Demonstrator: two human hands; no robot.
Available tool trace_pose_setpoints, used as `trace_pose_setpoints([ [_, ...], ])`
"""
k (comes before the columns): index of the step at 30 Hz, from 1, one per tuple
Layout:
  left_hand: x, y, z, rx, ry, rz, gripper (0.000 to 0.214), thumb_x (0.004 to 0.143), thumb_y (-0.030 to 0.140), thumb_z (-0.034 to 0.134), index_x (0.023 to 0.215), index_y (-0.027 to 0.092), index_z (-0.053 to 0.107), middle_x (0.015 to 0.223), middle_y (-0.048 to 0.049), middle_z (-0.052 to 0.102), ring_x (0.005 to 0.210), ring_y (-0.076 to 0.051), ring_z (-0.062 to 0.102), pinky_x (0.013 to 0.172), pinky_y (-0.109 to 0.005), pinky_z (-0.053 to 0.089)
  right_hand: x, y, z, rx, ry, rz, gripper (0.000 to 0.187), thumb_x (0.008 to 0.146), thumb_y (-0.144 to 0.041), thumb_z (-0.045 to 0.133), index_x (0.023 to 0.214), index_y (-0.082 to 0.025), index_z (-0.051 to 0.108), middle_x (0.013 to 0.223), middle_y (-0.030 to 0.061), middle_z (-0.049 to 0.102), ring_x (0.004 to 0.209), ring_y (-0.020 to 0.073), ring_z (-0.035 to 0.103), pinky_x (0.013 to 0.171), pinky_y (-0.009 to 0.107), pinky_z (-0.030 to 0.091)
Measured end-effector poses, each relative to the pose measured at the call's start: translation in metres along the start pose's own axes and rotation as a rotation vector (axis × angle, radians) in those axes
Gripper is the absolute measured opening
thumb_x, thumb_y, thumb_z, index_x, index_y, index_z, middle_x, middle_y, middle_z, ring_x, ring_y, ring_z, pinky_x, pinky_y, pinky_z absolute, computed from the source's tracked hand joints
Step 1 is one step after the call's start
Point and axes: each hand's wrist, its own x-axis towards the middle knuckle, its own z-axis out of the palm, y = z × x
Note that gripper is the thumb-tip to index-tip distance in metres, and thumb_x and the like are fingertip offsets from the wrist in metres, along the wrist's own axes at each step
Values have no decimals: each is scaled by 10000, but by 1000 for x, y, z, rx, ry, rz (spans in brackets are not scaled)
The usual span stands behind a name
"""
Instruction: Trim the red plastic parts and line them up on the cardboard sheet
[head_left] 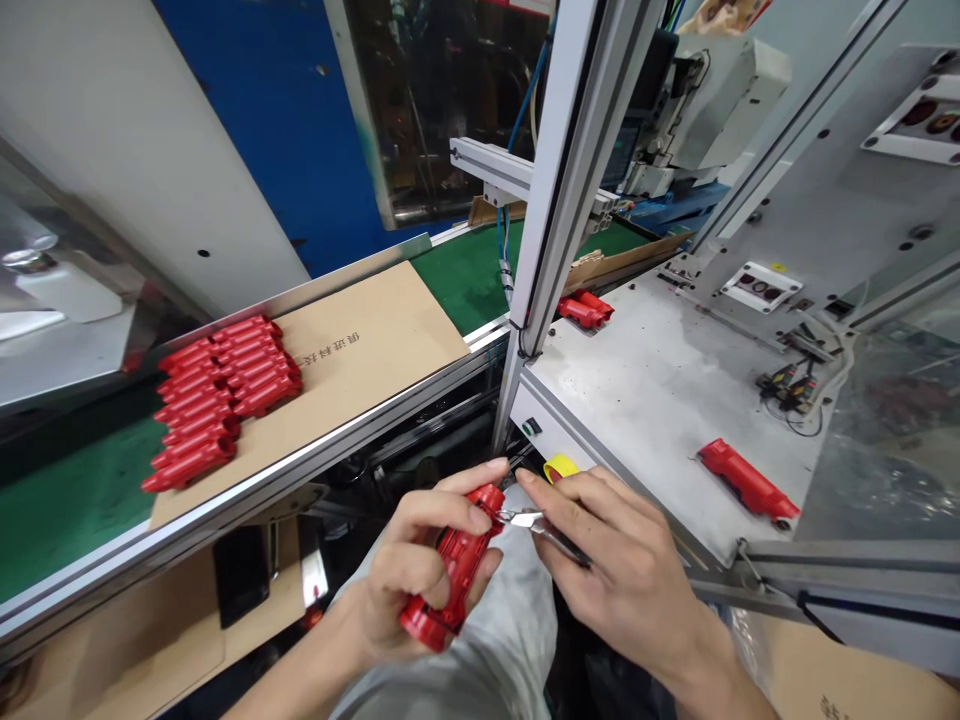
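My left hand (424, 560) is closed around a red plastic tubular housing (466, 560), which it holds tilted above my lap. In my right hand (619, 565) are small metal nippers (529, 519), their shiny tip at the upper end of the housing. My fingers cover much of the tool's handles. Just behind my right fingers shows a yellow ring-shaped thing (560, 466), partly hidden.
On the left, a cardboard sheet (382, 325) on the green conveyor belt (465, 275) bears rows of red housings (225, 395). An upright metal post (555, 170) divides it from a white machine table (637, 370), where another red housing (746, 482) lies.
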Motion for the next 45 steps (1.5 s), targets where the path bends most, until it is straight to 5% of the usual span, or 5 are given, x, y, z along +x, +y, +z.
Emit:
trace_pose_setpoints([
  [12, -3, 0, -1, -25, 11, -11, 533, 790, -278, 645, 945, 199, 466, 1313, -22, 601, 1472, -443, 620, 1181, -559, 633, 2, 3, 4, 57, 10, -25, 502, 990, -65, 681, 1475, -192, 664, 1023, 62, 746, 896, 204, 680, 789, 375, 597],
  [24, 3, -2, 2, -16, 29, -26, 478, 804, -264, 637, 834, 171, 442, 1248, -20, 617, 1443, -410, 657, 1182, -506, 642, 2, 11, 7, -141, 46, -153, 480, 950, -38, 744, 1416, -143, 699, 919, 52, 772, 776, 205, 654, 719, 370, 554],
  [26, 3, -3, 3, -28, 47, -40, 467, 814, -251, 639, 825, 171, 441, 1227, -15, 615, 1435, -395, 667, 1188, -491, 638, 1, 14, 11, -63, 86, -155, 448, 944, -41, 760, 1379, -143, 725, 910, 49, 776, 764, 190, 668, 708, 349, 556],
  [31, 4, -2, 3, -51, 81, -57, 472, 822, -236, 639, 886, 186, 439, 1231, -15, 618, 1425, -395, 675, 1181, -522, 639, 0, 16, 16, 365, 107, 113, 403, 970, -96, 771, 1346, -239, 765, 932, 21, 759, 782, 131, 686, 682, 265, 558],
  [45, 1, 1, 4, -43, 60, -49, 455, 828, -229, 663, 811, 172, 449, 1219, -16, 623, 1437, -388, 667, 1183, -482, 640, 4, 15, 6, 47, 15, -85, 518, 949, -33, 722, 1440, -192, 683, 974, 53, 754, 826, 200, 612, 734, 367, 534],
])
